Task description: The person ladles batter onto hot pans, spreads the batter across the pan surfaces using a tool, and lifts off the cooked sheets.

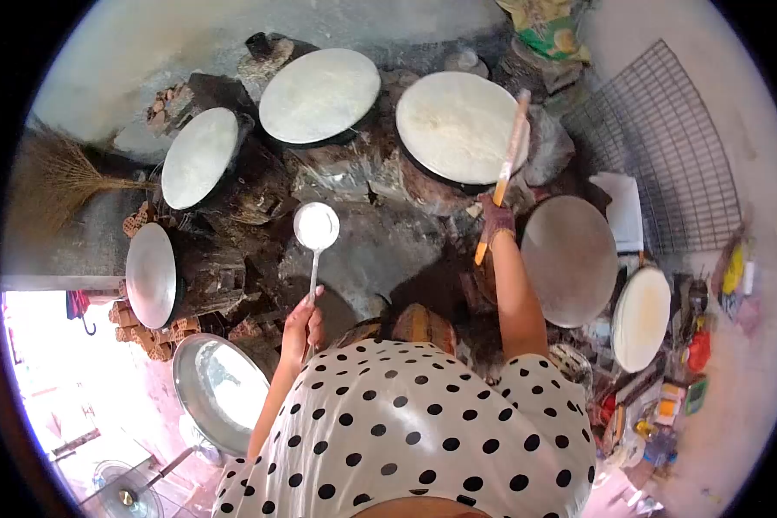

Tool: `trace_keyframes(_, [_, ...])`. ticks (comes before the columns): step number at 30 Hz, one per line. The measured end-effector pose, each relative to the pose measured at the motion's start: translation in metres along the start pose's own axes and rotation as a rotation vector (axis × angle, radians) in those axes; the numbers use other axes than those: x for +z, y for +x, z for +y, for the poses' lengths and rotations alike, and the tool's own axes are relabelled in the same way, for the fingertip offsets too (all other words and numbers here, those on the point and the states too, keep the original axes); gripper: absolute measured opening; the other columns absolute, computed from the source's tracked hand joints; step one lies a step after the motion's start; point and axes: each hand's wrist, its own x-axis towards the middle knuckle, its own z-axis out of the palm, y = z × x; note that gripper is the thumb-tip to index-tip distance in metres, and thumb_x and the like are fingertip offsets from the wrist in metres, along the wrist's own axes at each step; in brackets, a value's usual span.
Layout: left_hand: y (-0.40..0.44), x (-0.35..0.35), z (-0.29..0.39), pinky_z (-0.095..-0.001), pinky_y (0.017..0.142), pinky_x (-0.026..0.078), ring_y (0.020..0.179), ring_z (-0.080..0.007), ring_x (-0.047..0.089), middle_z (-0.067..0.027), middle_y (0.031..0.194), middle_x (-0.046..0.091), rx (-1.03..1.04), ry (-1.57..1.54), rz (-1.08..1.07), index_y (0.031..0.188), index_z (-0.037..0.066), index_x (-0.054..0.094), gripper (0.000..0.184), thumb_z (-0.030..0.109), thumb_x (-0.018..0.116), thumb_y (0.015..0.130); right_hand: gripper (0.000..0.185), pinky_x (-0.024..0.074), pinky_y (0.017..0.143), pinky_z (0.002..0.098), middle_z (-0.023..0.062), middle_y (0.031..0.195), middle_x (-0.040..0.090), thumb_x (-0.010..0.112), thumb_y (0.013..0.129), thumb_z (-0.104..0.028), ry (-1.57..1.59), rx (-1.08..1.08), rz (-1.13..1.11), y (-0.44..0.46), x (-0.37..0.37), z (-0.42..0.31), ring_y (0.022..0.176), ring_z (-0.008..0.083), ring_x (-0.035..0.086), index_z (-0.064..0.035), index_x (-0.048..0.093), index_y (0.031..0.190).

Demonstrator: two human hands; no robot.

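My left hand (pixel 302 325) is closed around the handle of a metal ladle (pixel 317 226), whose round bowl holds white liquid. Below and left of that hand stands a wide metal basin (pixel 184 380) with white liquid inside. My right hand (pixel 496 219), in a dark brownish glove or wrap, grips a long flat stick (pixel 513 151), pale at the far end and orange near the hand. The stick's far part crosses the right edge of a round pan (pixel 457 128) covered by a white layer. A bare grey-brown round pan (pixel 570 262) lies right of my right forearm.
Round pans with white surfaces (pixel 319 95) (pixel 200 158) sit on the sooty stove at the back and left, beside a grey pan (pixel 151 276). A straw broom (pixel 69 177), bricks (pixel 134 324), a wire grid (pixel 656 147) and a round pale stack (pixel 641 319) surround the area.
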Motion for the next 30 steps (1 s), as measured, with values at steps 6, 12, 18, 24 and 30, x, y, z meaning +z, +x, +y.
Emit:
trace_keyframes(6, [-0.005,-0.052,0.014,-0.0199,0.039,0.028,0.042,-0.0049,0.032,0.0053,0.059,0.035,0.101,-0.104,0.142,0.134,0.006,0.044,0.038,0.023,0.042,0.100,0.060,0.0470,0.067,0.0464,0.0194,0.099,0.062,0.068,0.079,-0.041,0.316,0.411,0.093,0.035,0.053,-0.045,0.078,0.0278,0.059,0.0028,0.056,0.117])
trace_keyframes(12, [-0.015,-0.078,0.004,-0.0200,0.039,0.027,0.043,-0.0043,0.031,0.0065,0.060,0.035,0.166,-0.290,0.374,0.131,0.011,0.048,0.035,0.024,0.042,0.100,0.062,0.0468,0.073,0.0462,0.0191,0.106,0.060,0.065,0.081,-0.045,0.202,0.402,0.065,0.041,0.135,-0.109,0.084,0.0285,0.059,0.0023,0.053,0.120])
trace_keyframes(18, [-0.041,-0.082,-0.002,-0.0204,0.036,0.030,0.041,-0.0040,0.032,0.0075,0.060,0.033,0.206,-0.651,0.491,0.131,0.012,0.047,0.033,0.024,0.042,0.100,0.068,0.0467,0.081,0.0465,0.0196,0.117,0.058,0.059,0.085,-0.051,-0.103,0.075,-0.108,0.080,0.289,-0.208,0.096,0.0300,0.059,0.0021,0.049,0.125])
trace_keyframes(24, [-0.078,-0.099,-0.050,-0.0209,0.040,0.034,0.042,-0.0043,0.037,0.0067,0.062,0.044,0.516,-1.439,0.379,0.121,0.003,0.052,0.028,0.011,0.037,0.098,0.033,0.0508,0.062,0.0352,0.0087,0.090,0.063,0.056,0.093,-0.035,0.082,-0.333,-0.328,-0.082,0.339,-0.239,0.073,0.0186,0.060,-0.0046,0.060,0.105])
trace_keyframes(30, [-0.161,-0.170,-0.126,-0.0197,0.041,0.033,0.042,-0.0032,0.037,0.0064,0.060,0.041,0.957,-1.458,0.474,0.131,0.007,0.046,0.033,0.019,0.036,0.101,0.020,0.0513,0.065,0.0298,0.0089,0.093,0.060,0.051,0.095,-0.019,-0.524,-0.787,-1.370,-0.254,0.398,-0.087,0.080,0.0163,0.060,-0.0046,0.058,0.108])
